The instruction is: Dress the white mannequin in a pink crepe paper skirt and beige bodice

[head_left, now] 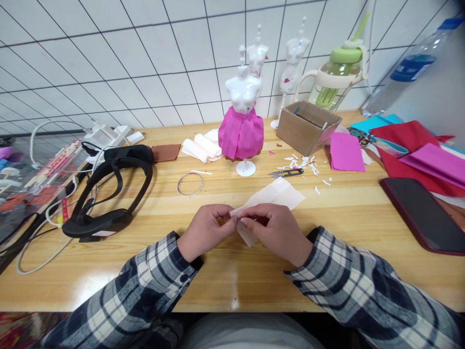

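Between my two hands, low over the front of the wooden table, is a pale cream piece of thin paper or cloth (279,192). My left hand (208,228) pinches its left end between thumb and forefinger. Right beside it, my right hand (274,228) is closed on the same piece, fingertips almost touching the left ones. The piece fans out behind and below my right hand. Beyond it stands a small white mannequin (242,92) in a bright pink skirt (240,133). Thread snips (286,172) lie among white scraps (304,162).
Left are a black headset strap (136,194), a thin ring (190,184) and folded cream pieces (203,147). At the back right stand a cardboard box (303,128), a green-lidded jug (336,77) and a bottle (403,72). A phone (426,213) and coloured sheets (407,140) lie right.
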Demonstrator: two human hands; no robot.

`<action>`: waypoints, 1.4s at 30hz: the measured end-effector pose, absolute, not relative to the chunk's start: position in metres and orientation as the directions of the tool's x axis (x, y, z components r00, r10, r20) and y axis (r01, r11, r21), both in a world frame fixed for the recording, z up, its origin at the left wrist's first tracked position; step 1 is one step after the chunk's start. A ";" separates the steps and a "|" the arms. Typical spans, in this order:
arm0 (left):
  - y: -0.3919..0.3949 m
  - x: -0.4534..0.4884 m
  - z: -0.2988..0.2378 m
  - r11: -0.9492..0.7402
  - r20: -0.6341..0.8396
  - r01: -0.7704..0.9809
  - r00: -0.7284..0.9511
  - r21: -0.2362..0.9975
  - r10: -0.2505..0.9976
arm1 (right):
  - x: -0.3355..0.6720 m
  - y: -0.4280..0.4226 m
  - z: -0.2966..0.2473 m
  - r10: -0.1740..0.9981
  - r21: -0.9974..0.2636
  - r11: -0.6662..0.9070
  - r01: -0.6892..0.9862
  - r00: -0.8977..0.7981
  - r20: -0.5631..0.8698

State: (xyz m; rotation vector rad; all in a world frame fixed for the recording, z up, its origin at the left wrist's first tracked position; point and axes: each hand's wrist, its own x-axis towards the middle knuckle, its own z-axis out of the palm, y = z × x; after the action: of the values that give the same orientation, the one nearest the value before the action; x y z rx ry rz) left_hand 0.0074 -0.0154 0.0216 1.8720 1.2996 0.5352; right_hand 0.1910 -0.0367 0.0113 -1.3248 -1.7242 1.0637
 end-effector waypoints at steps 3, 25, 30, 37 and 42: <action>-0.016 0.008 0.022 -0.165 -0.098 0.573 0.400 0.803 0.911 | 0.191 -0.037 0.012 0.968 -0.871 0.199 0.450 -0.232 0.101; -0.015 0.008 0.023 -0.149 -0.129 0.530 0.451 0.835 0.883 | 0.193 -0.038 0.013 0.945 -0.734 0.322 0.598 -0.248 0.213; -0.017 0.009 0.025 -0.122 -0.158 0.542 0.443 0.832 0.883 | 0.192 -0.037 0.013 0.965 -0.804 0.226 0.549 -0.237 0.110; -0.017 0.009 0.027 -0.100 -0.172 0.522 0.447 0.847 0.878 | 0.192 -0.036 0.010 0.970 -0.858 0.168 0.485 -0.237 0.056; -0.017 0.007 0.028 -0.119 -0.142 0.469 0.484 0.875 0.863 | 0.191 -0.035 0.011 0.972 -0.873 0.155 0.462 -0.230 0.051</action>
State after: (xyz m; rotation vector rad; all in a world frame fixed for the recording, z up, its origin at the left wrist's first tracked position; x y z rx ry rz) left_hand 0.0073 -0.0171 0.0280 1.7570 1.1332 0.5071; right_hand 0.1909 -0.0353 0.0106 -1.3702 -1.7863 1.0035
